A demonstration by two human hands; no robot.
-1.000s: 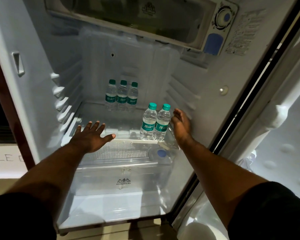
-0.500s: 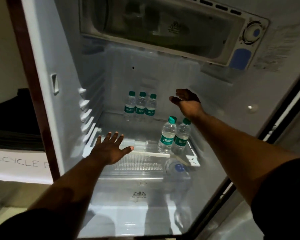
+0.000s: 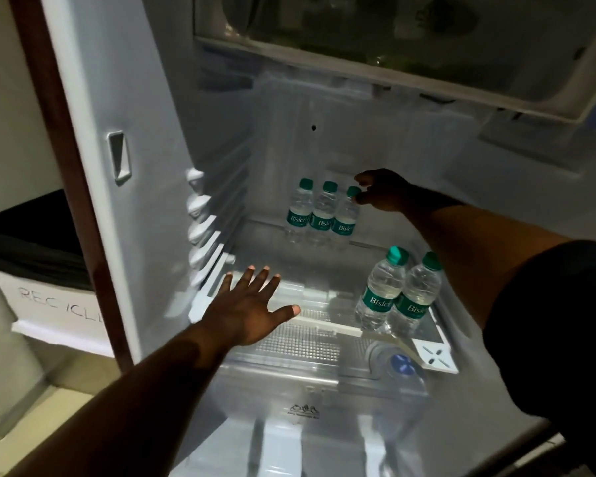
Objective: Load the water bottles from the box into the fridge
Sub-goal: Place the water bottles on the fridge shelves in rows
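Fridge: the fridge [image 3: 145, 132] stands open, and a clear shelf [image 3: 307, 266] crosses its lower part.
Back bottles: three back bottles [image 3: 322, 215] stand upright in a touching row at the rear of the shelf, left of its middle.
Front bottles: two front bottles [image 3: 379, 290] stand side by side at the shelf's front right corner, touching each other.
Left hand: the left hand [image 3: 246, 311] is flat with its fingers spread, over the shelf's front left edge, holding nothing.
Right hand: the right hand [image 3: 386, 192] is at the shelf's rear, its fingertips at the cap of the end bottle [image 3: 344, 218]; whether they pinch it cannot be told.
Drawer: a clear drawer [image 3: 307, 390] sits under the shelf.
Bin: a white bin [image 3: 49, 304] with handwritten lettering stands left of the shelf, outside the fridge.
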